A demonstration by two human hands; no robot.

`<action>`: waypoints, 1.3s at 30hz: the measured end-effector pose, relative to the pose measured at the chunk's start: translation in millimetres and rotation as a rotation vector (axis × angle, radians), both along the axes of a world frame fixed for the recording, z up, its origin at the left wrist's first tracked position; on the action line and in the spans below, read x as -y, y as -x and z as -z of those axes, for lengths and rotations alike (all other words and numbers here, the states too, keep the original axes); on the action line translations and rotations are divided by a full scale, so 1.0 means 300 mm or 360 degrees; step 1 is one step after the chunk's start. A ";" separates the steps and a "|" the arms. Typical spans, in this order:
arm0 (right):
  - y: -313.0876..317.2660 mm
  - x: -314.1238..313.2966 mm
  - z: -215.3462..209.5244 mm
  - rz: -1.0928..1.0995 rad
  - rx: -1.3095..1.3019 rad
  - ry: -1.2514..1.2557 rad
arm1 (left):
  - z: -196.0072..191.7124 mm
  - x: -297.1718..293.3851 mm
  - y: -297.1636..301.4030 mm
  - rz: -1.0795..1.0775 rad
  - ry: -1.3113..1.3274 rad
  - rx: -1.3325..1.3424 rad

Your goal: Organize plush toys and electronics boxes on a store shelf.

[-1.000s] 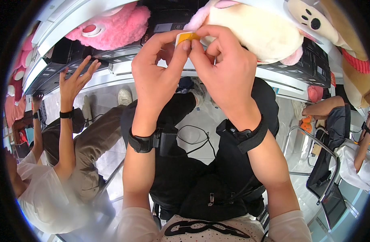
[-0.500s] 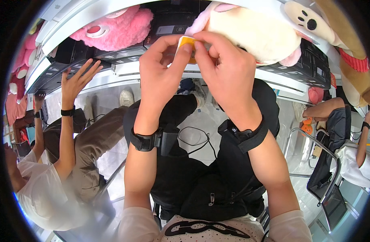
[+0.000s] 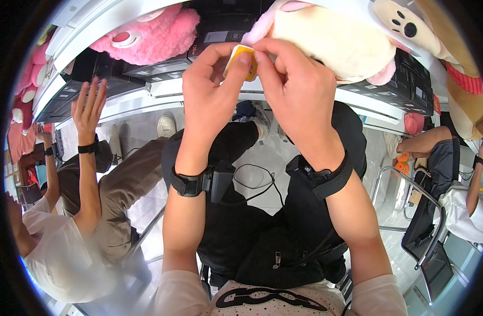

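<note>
Above my lap, at the shelf's edge, I hold a small yellow card with a white rim point(image 3: 251, 70); it may be several stacked cards. My left hand point(image 3: 207, 89) is closed on it, thumb pressed flat across the yellow face, the other fingers hidden behind. At the card's upper right edge, the thumb and forefinger of my right hand point(image 3: 302, 89) pinch together. The remaining right fingers curl inward. A black strap with a small box point(image 3: 218, 183) circles my left wrist, and another black strap point(image 3: 331, 179) circles the right.
Beyond my hands, a pink plush toy point(image 3: 162, 37) and a cream plush toy point(image 3: 331, 39) lie over black boxes point(image 3: 220, 37). At left, a co-worker's hand point(image 3: 87, 113) is raised with fingers spread. A metal-framed chair point(image 3: 436, 231) stands at right. A black cable point(image 3: 254, 168) loops below.
The card has tilted so more of its yellow face shows around my left thumb. My right fingertips stay at its edge. The co-worker's hand at left has drawn back from the boxes.
</note>
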State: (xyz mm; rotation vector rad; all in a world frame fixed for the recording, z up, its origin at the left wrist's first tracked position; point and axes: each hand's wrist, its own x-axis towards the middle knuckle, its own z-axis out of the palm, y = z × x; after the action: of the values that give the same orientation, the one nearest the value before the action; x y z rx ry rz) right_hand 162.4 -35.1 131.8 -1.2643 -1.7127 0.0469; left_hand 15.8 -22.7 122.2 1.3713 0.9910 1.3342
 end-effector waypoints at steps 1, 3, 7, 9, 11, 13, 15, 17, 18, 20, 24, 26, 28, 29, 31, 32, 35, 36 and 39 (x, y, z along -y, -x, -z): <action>0.000 0.001 -0.001 0.0000 -0.0001 0.0002 | -0.004 0.001 -0.001 -0.0020 0.0005 -0.0034; -0.001 0.004 -0.001 0.0004 -0.0005 0.0017 | -0.003 0.003 -0.002 -0.0041 0.0012 -0.0070; 0.001 -0.004 0.012 -0.0038 -0.0096 -0.0080 | 0.005 -0.002 -0.007 -0.0042 -0.0005 -0.0069; 0.002 0.001 0.005 -0.0035 -0.0118 -0.0043 | 0.005 -0.001 -0.007 -0.0051 -0.0005 -0.0064; 0.001 0.005 -0.005 -0.0036 -0.0111 -0.0033 | 0.001 0.002 -0.008 -0.0063 0.0001 -0.0031; 0.000 0.006 -0.005 -0.0037 -0.0105 -0.0023 | 0.000 0.004 -0.010 -0.0058 0.0008 0.0013; 0.001 0.007 -0.002 -0.0046 -0.0114 -0.0025 | -0.005 0.007 -0.009 -0.0054 0.0016 0.0054; -0.003 0.005 0.002 -0.0041 -0.0100 -0.0025 | -0.012 0.007 -0.008 -0.0048 0.0031 0.0029; -0.005 0.003 0.004 -0.0038 -0.0086 -0.0025 | -0.011 0.006 -0.008 -0.0047 0.0031 0.0029; -0.009 0.001 0.007 -0.0041 -0.0065 -0.0045 | -0.009 0.005 -0.008 -0.0063 0.0016 0.0005; -0.007 -0.002 0.010 -0.0049 -0.0063 -0.0072 | -0.005 0.002 -0.006 -0.0078 0.0038 -0.0029; -0.002 0.002 0.002 -0.0043 -0.0085 -0.0047 | 0.002 -0.001 -0.003 -0.0089 0.0042 -0.0025; -0.001 0.005 -0.002 -0.0037 -0.0105 -0.0022 | 0.007 -0.003 -0.003 -0.0099 0.0039 -0.0036; -0.002 0.006 -0.002 -0.0051 -0.0109 -0.0011 | 0.010 -0.005 -0.003 -0.0109 0.0037 -0.0047; -0.004 0.005 -0.001 -0.0064 -0.0113 -0.0001 | 0.015 -0.008 -0.003 -0.0107 0.0021 -0.0042; -0.005 0.004 0.000 -0.0061 -0.0104 -0.0015 | 0.016 -0.009 -0.004 -0.0105 0.0006 -0.0037; -0.006 0.000 0.003 -0.0063 -0.0102 -0.0035 | 0.005 -0.005 -0.011 -0.0082 0.0056 0.0056; -0.007 0.000 0.003 -0.0067 -0.0109 -0.0043 | 0.004 -0.005 -0.012 -0.0082 0.0057 0.0056; -0.006 0.008 -0.012 -0.0032 -0.0026 0.0056 | 0.003 -0.006 -0.007 -0.0082 0.0033 0.0064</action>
State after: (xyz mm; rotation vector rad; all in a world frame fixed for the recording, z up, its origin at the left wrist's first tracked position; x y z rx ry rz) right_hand 164.2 -37.6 135.4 -1.2693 -1.7172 0.0991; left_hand 18.0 -20.9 121.3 1.3063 1.0164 1.3812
